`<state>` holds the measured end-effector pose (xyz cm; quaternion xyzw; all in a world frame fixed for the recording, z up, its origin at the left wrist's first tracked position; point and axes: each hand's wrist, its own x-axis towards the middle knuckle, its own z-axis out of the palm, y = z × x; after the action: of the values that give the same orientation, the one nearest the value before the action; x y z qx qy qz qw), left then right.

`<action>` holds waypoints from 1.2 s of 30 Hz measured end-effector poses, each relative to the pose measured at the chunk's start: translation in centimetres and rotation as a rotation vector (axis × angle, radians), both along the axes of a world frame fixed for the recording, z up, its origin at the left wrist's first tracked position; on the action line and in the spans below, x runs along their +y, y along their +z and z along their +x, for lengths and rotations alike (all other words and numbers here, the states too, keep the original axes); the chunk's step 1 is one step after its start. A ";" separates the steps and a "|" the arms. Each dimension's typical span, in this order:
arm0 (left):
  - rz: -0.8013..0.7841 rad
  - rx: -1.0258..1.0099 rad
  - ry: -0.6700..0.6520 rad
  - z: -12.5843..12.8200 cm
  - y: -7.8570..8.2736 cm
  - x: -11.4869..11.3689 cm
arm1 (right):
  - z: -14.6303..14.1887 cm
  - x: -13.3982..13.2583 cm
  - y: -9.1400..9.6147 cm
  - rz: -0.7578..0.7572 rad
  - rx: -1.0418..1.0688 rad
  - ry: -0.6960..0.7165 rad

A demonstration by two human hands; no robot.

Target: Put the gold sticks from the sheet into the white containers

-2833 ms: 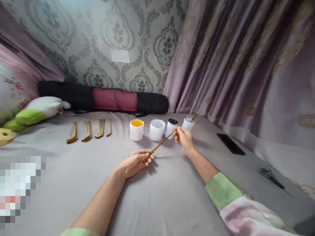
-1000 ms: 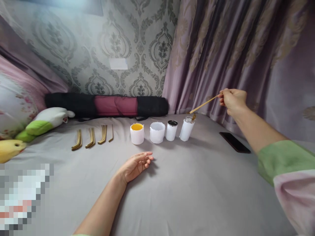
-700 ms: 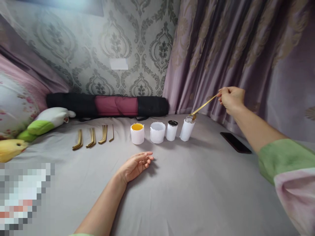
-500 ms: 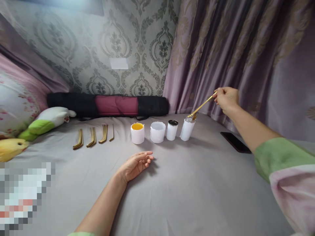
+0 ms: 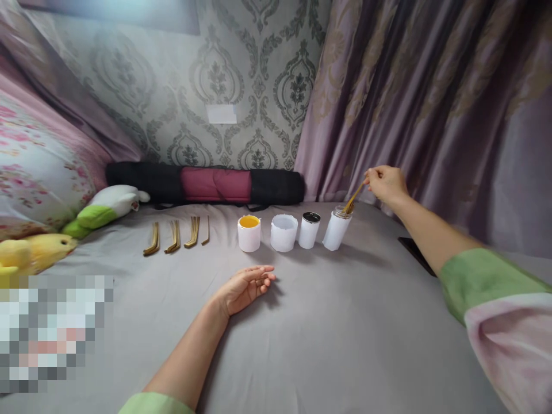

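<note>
Our right hand (image 5: 387, 183) pinches a stick (image 5: 357, 194), its lower end at the mouth of the jar (image 5: 336, 233) at two o'clock from our left hand (image 5: 250, 288), which lies slack and loosely curled. The pot (image 5: 249, 238) at twelve holds something yellow (image 5: 250, 221).

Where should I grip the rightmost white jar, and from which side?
Probably around the middle of the white jar, coming from the near side: it is tall and roughly cylindrical, gold sticks jut from its open mouth toward the right hand, and the dark-mouthed container stands close on its left.
</note>
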<state>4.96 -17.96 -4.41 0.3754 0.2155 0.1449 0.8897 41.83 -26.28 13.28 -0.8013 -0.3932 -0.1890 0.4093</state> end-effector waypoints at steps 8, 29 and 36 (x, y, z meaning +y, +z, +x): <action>0.000 0.000 0.000 -0.1 0.0 0.0 | -1.3 1.0 -0.6 -0.034 -0.041 0.019; 0.011 -0.004 0.001 -0.1 0.1 -0.2 | -1.4 1.2 -2.9 -0.108 0.099 -0.028; 0.008 -0.005 0.006 0.0 0.1 -0.1 | -0.1 1.7 -4.1 -0.055 0.182 0.028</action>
<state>4.97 -18.05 -4.35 0.3780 0.2136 0.1493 0.8884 41.78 -24.62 9.19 -0.8207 -0.3705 -0.0987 0.4236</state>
